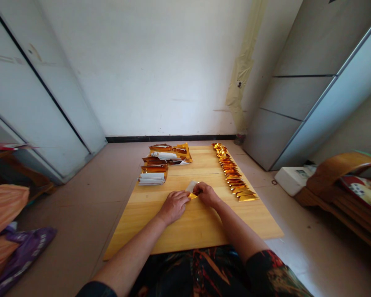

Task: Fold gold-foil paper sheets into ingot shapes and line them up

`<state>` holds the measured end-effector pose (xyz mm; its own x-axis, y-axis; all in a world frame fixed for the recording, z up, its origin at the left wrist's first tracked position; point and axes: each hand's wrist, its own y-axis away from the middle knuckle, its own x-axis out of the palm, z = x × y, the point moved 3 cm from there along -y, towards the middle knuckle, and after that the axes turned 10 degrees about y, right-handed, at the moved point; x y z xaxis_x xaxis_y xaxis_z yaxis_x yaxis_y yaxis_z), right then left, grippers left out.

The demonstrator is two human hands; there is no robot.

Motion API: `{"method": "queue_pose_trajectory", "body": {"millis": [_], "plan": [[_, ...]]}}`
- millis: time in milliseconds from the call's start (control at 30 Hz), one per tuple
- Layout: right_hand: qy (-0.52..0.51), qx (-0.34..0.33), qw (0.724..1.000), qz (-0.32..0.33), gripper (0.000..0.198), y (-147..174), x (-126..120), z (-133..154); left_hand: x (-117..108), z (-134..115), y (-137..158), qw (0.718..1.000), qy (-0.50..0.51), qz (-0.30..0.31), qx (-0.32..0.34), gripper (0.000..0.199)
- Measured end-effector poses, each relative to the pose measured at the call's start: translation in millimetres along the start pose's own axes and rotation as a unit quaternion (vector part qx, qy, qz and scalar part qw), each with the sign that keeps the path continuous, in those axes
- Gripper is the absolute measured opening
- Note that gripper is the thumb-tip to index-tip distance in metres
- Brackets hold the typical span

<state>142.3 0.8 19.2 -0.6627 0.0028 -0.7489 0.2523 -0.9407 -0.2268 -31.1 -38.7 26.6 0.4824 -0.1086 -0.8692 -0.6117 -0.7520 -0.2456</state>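
Between my hands, over the middle of the wooden table (160,214), is a small sheet of gold foil paper (191,186) with a pale back, partly folded at its near edge. My left hand (174,206) rests on the table with its fingers pressed on the gold fold. My right hand (206,194) pinches the sheet's right side with curled fingers. To the right runs a long row of folded gold foil pieces (231,175). At the far left lie stacks of flat foil sheets (154,168), some with the white side showing (152,178).
A grey refrigerator (284,95) stands beyond the table on the right, with a white box (292,180) and a wooden bench (330,194) nearer. White cabinets (40,86) are on the left. Orange and purple bags (27,251) lie at the lower left.
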Motion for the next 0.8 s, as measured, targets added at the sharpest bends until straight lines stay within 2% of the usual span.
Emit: {"method": "queue_pose_trajectory", "body": {"millis": [200, 300, 400, 533, 667, 800], "plan": [[0.046, 0.009, 0.999, 0.001, 0.014, 3, 4, 7, 0, 1, 0, 1.0, -0.003, -0.009, 0.0, 0.036], [0.085, 0.004, 0.996, 0.0, 0.012, 2, 4, 10, 0, -3, -3, 1.0, -0.004, -0.018, -0.004, 0.026], [0.136, -0.037, 0.99, 0.004, 0.015, 1, 1, 12, -1, -11, -10, 0.999, -0.022, -0.037, -0.018, 0.014], [0.229, -0.076, 0.97, 0.031, 0.017, 8, -6, 18, 1, -17, -19, 0.995, -0.058, -0.071, -0.044, 0.015], [0.292, -0.073, 0.953, 0.046, 0.015, 22, -9, 31, 2, -9, -19, 0.995, -0.059, -0.073, -0.022, 0.02], [0.312, -0.084, 0.944, 0.065, 0.014, 33, -7, 47, -6, 6, -15, 0.996, -0.054, -0.065, -0.007, 0.019]]}}
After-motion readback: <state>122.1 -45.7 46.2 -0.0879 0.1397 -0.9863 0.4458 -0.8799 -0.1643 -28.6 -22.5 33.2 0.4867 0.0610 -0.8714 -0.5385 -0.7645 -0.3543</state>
